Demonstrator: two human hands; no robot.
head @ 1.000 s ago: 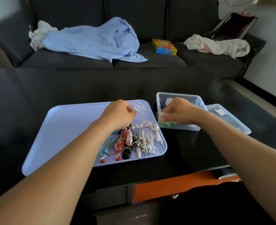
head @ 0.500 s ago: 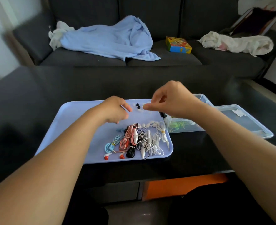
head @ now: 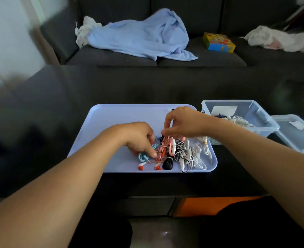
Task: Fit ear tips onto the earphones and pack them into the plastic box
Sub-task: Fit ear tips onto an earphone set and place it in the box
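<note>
Several coiled earphones lie at the near right of a lilac tray (head: pixel 112 122): a blue bundle (head: pixel 142 157), a pink one (head: pixel 167 145), a black-and-white one (head: pixel 180 151) and white ones (head: pixel 197 153). My left hand (head: pixel 138 136) reaches down with its fingers curled onto the blue bundle. My right hand (head: pixel 185 124) hovers over the pile, thumb and forefinger pinched at the top of the pink bundle. A few small ear tips (head: pixel 170 110) peek out behind my right hand. The clear plastic box (head: pixel 265 119) stands right of the tray, with white earphones (head: pixel 237 120) inside.
The box's clear lid (head: pixel 296 133) lies to its right on the dark table (head: pixel 147 86). Beyond the table is a grey sofa with a blue blanket (head: pixel 140 36), a colourful carton (head: pixel 218 42) and white cloth (head: pixel 280 40).
My right hand has left the box and come back over the tray, down onto the pink bundle. My left hand moved from the tray's far side to the blue bundle. The camera has swung left.
</note>
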